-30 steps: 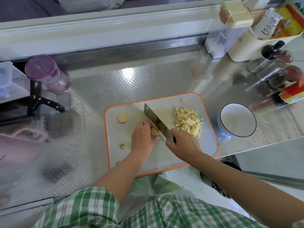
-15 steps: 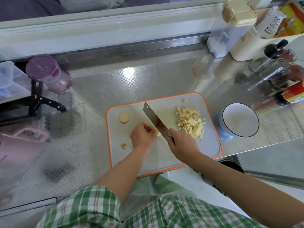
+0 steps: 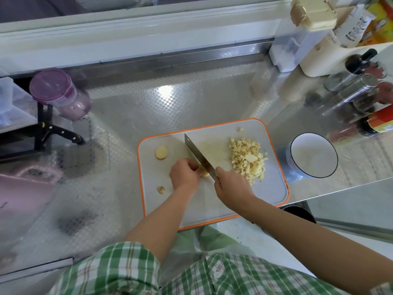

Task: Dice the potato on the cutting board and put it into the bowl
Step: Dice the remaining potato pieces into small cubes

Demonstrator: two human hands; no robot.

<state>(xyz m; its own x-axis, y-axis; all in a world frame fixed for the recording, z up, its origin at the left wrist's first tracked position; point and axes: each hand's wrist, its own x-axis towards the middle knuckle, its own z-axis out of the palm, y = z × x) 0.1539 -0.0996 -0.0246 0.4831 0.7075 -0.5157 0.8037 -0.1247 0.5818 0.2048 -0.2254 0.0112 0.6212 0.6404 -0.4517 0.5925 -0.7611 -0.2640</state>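
A: Your left hand [image 3: 184, 174] is curled, pinning the potato piece [image 3: 204, 173] on the cutting board [image 3: 274, 188]. Risk?

B: Right hand [image 3: 231, 188] grips the knife [image 3: 197, 155], blade against the piece. Curl tighter, cut straight down. Diced pile [image 3: 247, 160] right of blade; bowl [image 3: 313, 155] beyond, on counter.

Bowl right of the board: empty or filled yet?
Empty. The bowl shows only its bare white inside; the diced potato lies in a pile on the cutting board.
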